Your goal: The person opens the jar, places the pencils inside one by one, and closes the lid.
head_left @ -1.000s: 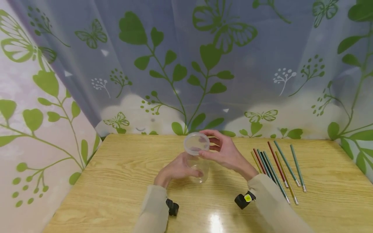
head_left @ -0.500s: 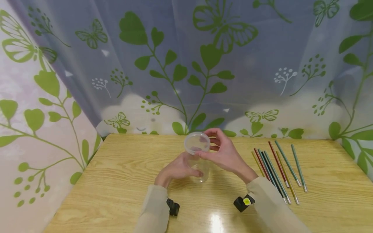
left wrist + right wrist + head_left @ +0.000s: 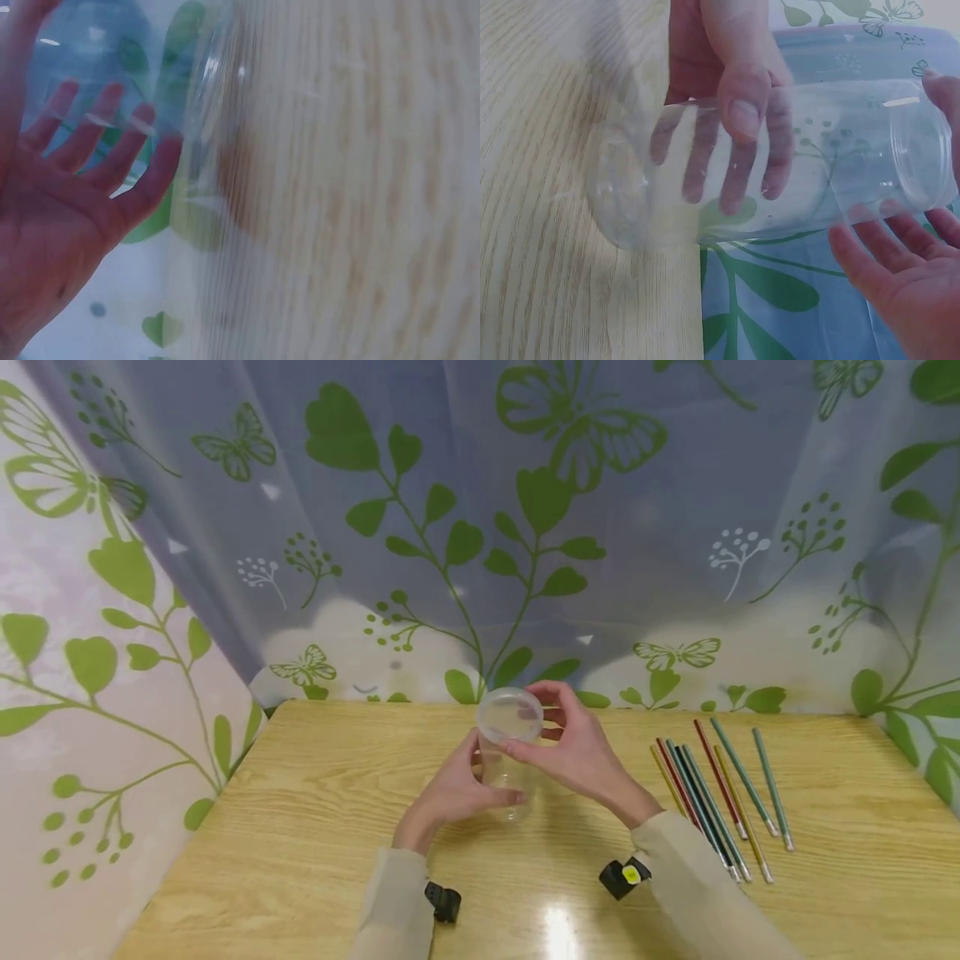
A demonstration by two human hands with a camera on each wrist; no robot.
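A clear plastic jar (image 3: 501, 767) stands roughly upright between my hands, over the wooden table (image 3: 300, 793). My left hand (image 3: 450, 789) grips the jar's body, its thumb across the near side. In the right wrist view the left fingers show through the clear wall. At the jar's top is a round translucent lid (image 3: 510, 716). My right hand (image 3: 573, 747) holds that lid by its rim, with the thumb in front and the fingers at the far side. Nothing shows inside the jar. Whether its base touches the table I cannot tell.
Several pencils (image 3: 712, 802) in red, green, yellow and black lie loosely on the table at the right, near my right forearm. A patterned curtain (image 3: 420, 527) hangs along the table's back edge. A small black camera (image 3: 444, 903) sits on my left wrist.
The jar and lid have moved slightly up and away from me. My left hand has shifted its hold on the body, with the fingers now higher. My right hand stays on the lid.
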